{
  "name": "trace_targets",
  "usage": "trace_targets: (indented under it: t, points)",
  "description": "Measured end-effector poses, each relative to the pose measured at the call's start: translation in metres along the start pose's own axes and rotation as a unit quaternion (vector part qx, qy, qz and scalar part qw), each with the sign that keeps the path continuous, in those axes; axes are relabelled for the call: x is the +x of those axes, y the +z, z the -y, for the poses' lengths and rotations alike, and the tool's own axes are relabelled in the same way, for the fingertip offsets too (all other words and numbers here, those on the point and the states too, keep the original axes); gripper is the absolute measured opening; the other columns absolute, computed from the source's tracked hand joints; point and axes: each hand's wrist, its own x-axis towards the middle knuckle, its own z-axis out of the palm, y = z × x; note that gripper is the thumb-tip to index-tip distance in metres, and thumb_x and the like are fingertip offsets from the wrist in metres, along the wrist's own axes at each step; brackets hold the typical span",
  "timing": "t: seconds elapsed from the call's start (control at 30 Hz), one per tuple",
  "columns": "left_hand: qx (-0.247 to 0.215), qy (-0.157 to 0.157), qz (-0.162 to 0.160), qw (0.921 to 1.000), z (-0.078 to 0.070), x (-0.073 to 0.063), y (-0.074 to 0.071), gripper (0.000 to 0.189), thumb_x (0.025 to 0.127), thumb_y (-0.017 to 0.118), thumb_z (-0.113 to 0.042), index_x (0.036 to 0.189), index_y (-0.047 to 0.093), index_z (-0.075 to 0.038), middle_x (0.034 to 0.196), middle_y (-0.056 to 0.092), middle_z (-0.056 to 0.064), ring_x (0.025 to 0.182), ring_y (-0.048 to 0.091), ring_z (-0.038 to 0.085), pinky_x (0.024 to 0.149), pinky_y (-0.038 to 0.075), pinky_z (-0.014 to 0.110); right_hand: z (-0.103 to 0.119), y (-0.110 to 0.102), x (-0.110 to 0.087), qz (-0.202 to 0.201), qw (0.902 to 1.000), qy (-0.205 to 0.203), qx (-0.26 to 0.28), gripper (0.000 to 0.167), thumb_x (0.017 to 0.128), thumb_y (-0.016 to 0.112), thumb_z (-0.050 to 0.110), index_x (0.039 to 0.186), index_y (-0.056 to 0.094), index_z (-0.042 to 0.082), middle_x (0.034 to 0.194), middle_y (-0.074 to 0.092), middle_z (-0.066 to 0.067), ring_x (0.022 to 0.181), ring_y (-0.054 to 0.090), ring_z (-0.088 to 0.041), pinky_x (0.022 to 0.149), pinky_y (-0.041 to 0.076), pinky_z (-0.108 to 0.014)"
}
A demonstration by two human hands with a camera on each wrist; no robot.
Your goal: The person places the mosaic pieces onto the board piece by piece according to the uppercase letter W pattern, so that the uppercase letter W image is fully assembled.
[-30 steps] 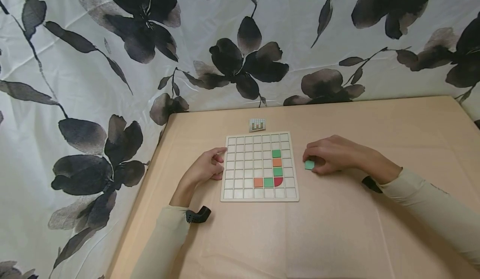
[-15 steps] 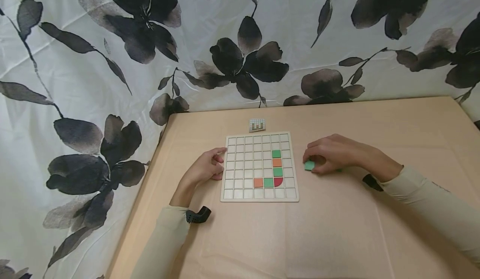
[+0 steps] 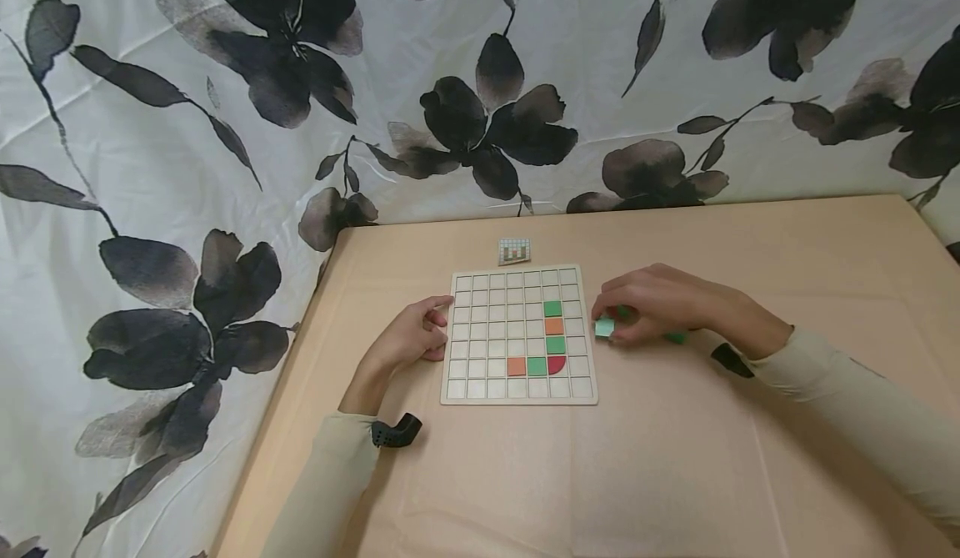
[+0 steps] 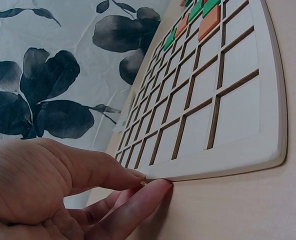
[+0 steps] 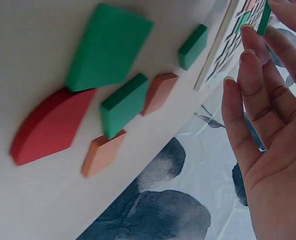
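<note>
A white wooden grid board (image 3: 487, 334) lies on the table. Several green and orange square tiles and one red quarter-round tile (image 3: 557, 364) sit in its cells. My left hand (image 3: 408, 333) is at the board's left edge; in the left wrist view, thumb and forefinger pinch the rim (image 4: 213, 170). Just off the board's right side, my right hand (image 3: 660, 304) pinches a green square tile (image 3: 604, 327) between thumb and fingertips. The right wrist view shows that tile (image 5: 264, 19) edge-on at the top.
Loose tiles lie under and beside the right hand: green ones (image 5: 108, 47), orange ones (image 5: 159, 93) and a red quarter-round (image 5: 53, 127). A small card with a grid pattern (image 3: 514, 250) stands behind the board. Floral cloth (image 3: 480, 82) hangs beyond the table's back edge.
My right hand has moved left toward the board, carrying the green tile. Another green tile now shows behind its fingers, and one more near the wrist. The left hand has stayed put.
</note>
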Motion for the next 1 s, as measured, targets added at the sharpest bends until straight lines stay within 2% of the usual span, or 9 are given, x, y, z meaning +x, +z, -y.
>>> trace_targets:
  t: [0.37, 0.6, 0.83, 1.0]
  points:
    - [-0.002, 0.004, -0.001, 1.0, -0.001, -0.001, 0.001, 0.069, 0.09, 0.059, 0.014, 0.152, 0.045, -0.013, 0.11, 0.049, 0.014, 0.079, 0.055, 0.019, 0.063, 0.059, 0.033, 0.01, -0.004, 0.019, 0.006, 0.9999, -0.014, 0.002, 0.024, 0.085, 0.079, 0.033, 0.108, 0.075, 0.028, 0.087, 0.061, 0.013, 0.069, 0.05, -0.003, 0.058, 0.036, -0.023]
    - [-0.002, 0.0, -0.004, 1.0, -0.001, 0.0, 0.002, 0.069, 0.09, 0.059, 0.014, 0.152, 0.045, -0.013, 0.11, 0.049, 0.013, 0.078, 0.055, 0.019, 0.063, 0.059, 0.032, 0.014, -0.003, 0.03, 0.023, 0.9996, -0.017, 0.01, 0.03, 0.085, 0.081, 0.037, 0.112, 0.076, 0.027, 0.092, 0.063, 0.015, 0.078, 0.054, -0.007, 0.061, 0.038, -0.024]
    - [-0.004, 0.0, -0.007, 1.0, -0.001, 0.0, 0.002, 0.07, 0.09, 0.06, 0.014, 0.152, 0.046, -0.014, 0.109, 0.049, 0.013, 0.076, 0.054, 0.019, 0.062, 0.059, 0.032, 0.019, -0.004, 0.039, 0.022, 0.9992, -0.025, 0.021, 0.028, 0.085, 0.081, 0.04, 0.11, 0.076, 0.029, 0.089, 0.063, 0.015, 0.072, 0.053, -0.005, 0.061, 0.041, -0.024]
    - [-0.01, 0.001, -0.002, 0.9999, -0.001, 0.0, 0.002, 0.07, 0.09, 0.059, 0.015, 0.152, 0.045, -0.013, 0.109, 0.049, 0.013, 0.076, 0.054, 0.018, 0.062, 0.059, 0.032, 0.022, -0.002, 0.046, 0.023, 0.999, -0.03, 0.026, 0.025, 0.085, 0.08, 0.038, 0.109, 0.076, 0.031, 0.092, 0.063, 0.018, 0.075, 0.056, -0.007, 0.062, 0.042, -0.025]
